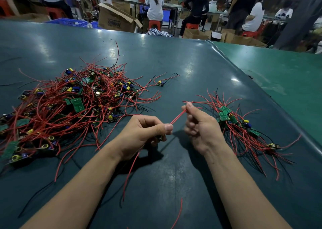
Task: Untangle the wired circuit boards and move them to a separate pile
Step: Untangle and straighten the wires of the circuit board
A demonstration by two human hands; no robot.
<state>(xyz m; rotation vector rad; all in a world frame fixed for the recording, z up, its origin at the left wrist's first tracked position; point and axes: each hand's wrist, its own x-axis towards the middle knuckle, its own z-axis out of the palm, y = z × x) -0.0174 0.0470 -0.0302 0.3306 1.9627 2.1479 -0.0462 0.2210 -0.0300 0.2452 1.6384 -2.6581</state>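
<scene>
A big tangled heap of small green circuit boards with red and black wires [69, 107] covers the left of the dark green table [174, 63]. A smaller pile of boards with wires [244, 129] lies at the right. One single wired board [160, 83] sits apart between them, further back. My left hand [144, 133] grips a small board, mostly hidden in the fist, and pinches its red wires [177, 118] between thumb and forefinger. My right hand [198, 124] pinches the same red wires higher up, so they run taut between both hands.
Loose red and black wire ends trail over the table near my forearms. The table's raised right edge [261, 96] runs diagonally. Beyond the far edge stand cardboard boxes [116, 19], blue crates, red stools and several seated people.
</scene>
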